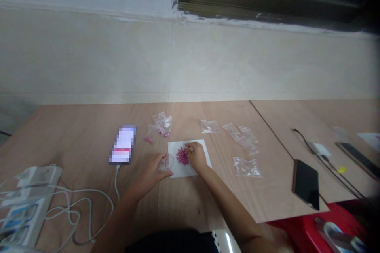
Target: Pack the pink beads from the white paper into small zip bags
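Note:
A pile of small pink beads (182, 155) lies on a white sheet of paper (178, 172) in the middle of the table. My left hand (154, 168) is closed around a small transparent zip bag (164, 163) at the paper's left edge, the bag's mouth towards the beads. At the right side of the pile, my right hand (197, 156) has its thumb and fingers pinched together. Whatever sits between those fingertips is too small to make out. Behind the left hand lie several small zip bags (162, 123) with a few pink beads in their corners.
To the right lie transparent zip bags (210, 126), (247, 167) on the wooden table (89, 126). A lit phone (122, 144) with a white cable stands left, near a power strip (32, 201). A dark phone (306, 184) lies right, above a red stool (335, 225).

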The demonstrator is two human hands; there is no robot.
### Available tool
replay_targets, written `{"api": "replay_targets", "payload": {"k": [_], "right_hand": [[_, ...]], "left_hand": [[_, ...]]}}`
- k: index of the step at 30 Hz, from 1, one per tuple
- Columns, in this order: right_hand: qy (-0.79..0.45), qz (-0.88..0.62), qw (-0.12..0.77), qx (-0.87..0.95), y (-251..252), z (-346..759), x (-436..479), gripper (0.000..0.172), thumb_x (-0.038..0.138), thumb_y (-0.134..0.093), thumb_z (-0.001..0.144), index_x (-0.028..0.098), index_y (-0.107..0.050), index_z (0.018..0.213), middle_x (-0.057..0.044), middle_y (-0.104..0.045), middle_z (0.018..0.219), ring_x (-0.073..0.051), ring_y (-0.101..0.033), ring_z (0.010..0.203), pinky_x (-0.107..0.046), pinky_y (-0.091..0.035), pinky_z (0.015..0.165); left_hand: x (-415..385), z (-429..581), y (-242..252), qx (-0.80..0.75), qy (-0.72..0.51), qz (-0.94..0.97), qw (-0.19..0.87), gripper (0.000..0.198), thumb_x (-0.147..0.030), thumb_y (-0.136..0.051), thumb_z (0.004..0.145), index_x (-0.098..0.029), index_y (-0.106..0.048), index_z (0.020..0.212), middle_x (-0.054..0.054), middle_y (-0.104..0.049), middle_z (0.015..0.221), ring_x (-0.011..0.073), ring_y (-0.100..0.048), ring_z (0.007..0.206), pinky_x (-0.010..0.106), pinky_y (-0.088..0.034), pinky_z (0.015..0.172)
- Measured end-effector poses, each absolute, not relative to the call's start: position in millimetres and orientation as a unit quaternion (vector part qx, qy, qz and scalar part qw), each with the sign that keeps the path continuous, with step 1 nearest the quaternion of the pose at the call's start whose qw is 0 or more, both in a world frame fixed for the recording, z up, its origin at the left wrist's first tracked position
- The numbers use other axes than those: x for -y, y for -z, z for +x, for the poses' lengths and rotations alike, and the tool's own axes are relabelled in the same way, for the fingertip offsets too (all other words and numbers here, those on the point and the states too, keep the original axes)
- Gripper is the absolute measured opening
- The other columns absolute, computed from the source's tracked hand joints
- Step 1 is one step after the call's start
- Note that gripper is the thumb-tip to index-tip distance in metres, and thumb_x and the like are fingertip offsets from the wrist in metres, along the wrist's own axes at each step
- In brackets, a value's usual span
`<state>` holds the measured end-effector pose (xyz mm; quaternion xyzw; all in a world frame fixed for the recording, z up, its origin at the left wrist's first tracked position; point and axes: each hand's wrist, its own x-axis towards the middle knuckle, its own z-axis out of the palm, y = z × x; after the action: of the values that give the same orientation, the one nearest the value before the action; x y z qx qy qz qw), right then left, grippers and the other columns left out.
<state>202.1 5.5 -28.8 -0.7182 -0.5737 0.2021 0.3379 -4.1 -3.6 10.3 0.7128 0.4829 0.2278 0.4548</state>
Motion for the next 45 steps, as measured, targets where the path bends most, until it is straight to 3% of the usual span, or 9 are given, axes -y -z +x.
{"api": "replay_targets", "payload": {"k": [7, 13, 17, 19, 22, 26, 31, 38, 45], "right_hand": [[-0.212, -0.718, 0.331, 0.575, 44.7, 206.3, -16.6, 0.018, 0.009, -0.053, 0.07, 0.017, -0.068, 0.065, -0.006, -0.065, 0.074, -0.019, -0.058, 0.075, -0.029, -0.043, 0.072], [-0.231, -0.674, 0.395, 0.579, 2.6, 189.3, 6.0, 0.011, 0.02, -0.057, 0.076, 0.018, -0.066, 0.073, -0.003, -0.065, 0.074, -0.016, -0.056, 0.069, -0.027, -0.043, 0.065], [-0.267, -0.581, 0.449, 0.624, -16.8, 165.6, 27.5, 0.008, 0.023, -0.06, 0.077, 0.022, -0.068, 0.075, -0.003, -0.066, 0.077, -0.018, -0.058, 0.081, -0.034, -0.042, 0.082], [-0.276, -0.588, 0.459, 0.606, -12.3, 166.2, 31.2, 0.011, 0.023, -0.058, 0.079, 0.022, -0.069, 0.081, -0.004, -0.066, 0.08, -0.018, -0.058, 0.082, -0.035, -0.042, 0.083], [-0.246, -0.665, 0.426, 0.562, 8.4, 183.2, 28.0, 0.017, 0.02, -0.053, 0.081, 0.019, -0.068, 0.087, -0.007, -0.066, 0.083, -0.02, -0.057, 0.08, -0.034, -0.044, 0.075], [-0.211, -0.728, 0.337, 0.559, 38.9, 204.9, 19.1, 0.022, 0.011, -0.05, 0.077, 0.015, -0.069, 0.087, -0.01, -0.065, 0.086, -0.021, -0.056, 0.084, -0.034, -0.043, 0.078], [-0.224, -0.726, 0.329, 0.561, 51.8, 210.0, 13.2, 0.019, 0.01, -0.051, 0.075, 0.016, -0.068, 0.077, -0.008, -0.064, 0.082, -0.019, -0.057, 0.08, -0.03, -0.044, 0.075], [-0.237, -0.682, 0.421, 0.55, 11.1, 196.1, 23.6, 0.011, 0.022, -0.056, 0.078, 0.017, -0.065, 0.074, -0.005, -0.063, 0.075, -0.017, -0.055, 0.067, -0.027, -0.044, 0.061], [-0.26, -0.616, 0.444, 0.596, -9.8, 174.3, 31.5, 0.013, 0.022, -0.055, 0.08, 0.021, -0.067, 0.085, -0.005, -0.065, 0.082, -0.019, -0.056, 0.08, -0.032, -0.045, 0.075]], "left_hand": [[1.2, -8.6, -10.7, -0.495, -0.22, 0.715, 0.443, 0.046, -0.031, -0.071, 0.065, -0.022, -0.053, 0.107, 0.006, -0.059, 0.111, 0.0256, -0.054, 0.105, 0.04, -0.041, 0.093], [-8.2, 0.6, -9.5, -0.48, -0.232, 0.722, 0.441, 0.043, -0.03, -0.072, 0.065, -0.02, -0.053, 0.103, 0.006, -0.06, 0.105, 0.0251, -0.055, 0.1, 0.041, -0.043, 0.089], [-7.4, 7.2, -6.2, -0.471, -0.247, 0.721, 0.444, 0.042, -0.03, -0.071, 0.065, -0.02, -0.053, 0.102, 0.006, -0.06, 0.103, 0.0245, -0.056, 0.098, 0.041, -0.044, 0.088], [-4.8, 5.8, -3.2, -0.472, -0.249, 0.718, 0.448, 0.042, -0.029, -0.071, 0.065, -0.019, -0.054, 0.101, 0.007, -0.06, 0.103, 0.0248, -0.056, 0.098, 0.041, -0.044, 0.088], [-0.1, -0.8, 2.1, -0.479, -0.247, 0.708, 0.456, 0.045, -0.028, -0.073, 0.063, -0.02, -0.054, 0.103, 0.007, -0.06, 0.105, 0.0251, -0.056, 0.099, 0.042, -0.044, 0.088], [4.6, -7.4, 5.3, -0.5, -0.242, 0.693, 0.46, 0.047, -0.028, -0.073, 0.064, -0.02, -0.053, 0.105, 0.007, -0.059, 0.109, 0.0258, -0.054, 0.103, 0.043, -0.042, 0.091], [3.4, -5.9, 4.1, -0.495, -0.233, 0.702, 0.456, 0.045, -0.028, -0.072, 0.064, -0.02, -0.053, 0.105, 0.007, -0.059, 0.108, 0.0253, -0.055, 0.103, 0.04, -0.043, 0.091], [-4.4, 2.2, -2.1, -0.482, -0.226, 0.719, 0.447, 0.044, -0.028, -0.071, 0.065, -0.02, -0.053, 0.105, 0.006, -0.059, 0.106, 0.0242, -0.055, 0.102, 0.04, -0.043, 0.09], [1.0, 4.8, -2.2, -0.466, -0.248, 0.707, 0.471, 0.045, -0.029, -0.07, 0.066, -0.021, -0.052, 0.107, 0.006, -0.059, 0.107, 0.0246, -0.054, 0.102, 0.041, -0.043, 0.09]]}}
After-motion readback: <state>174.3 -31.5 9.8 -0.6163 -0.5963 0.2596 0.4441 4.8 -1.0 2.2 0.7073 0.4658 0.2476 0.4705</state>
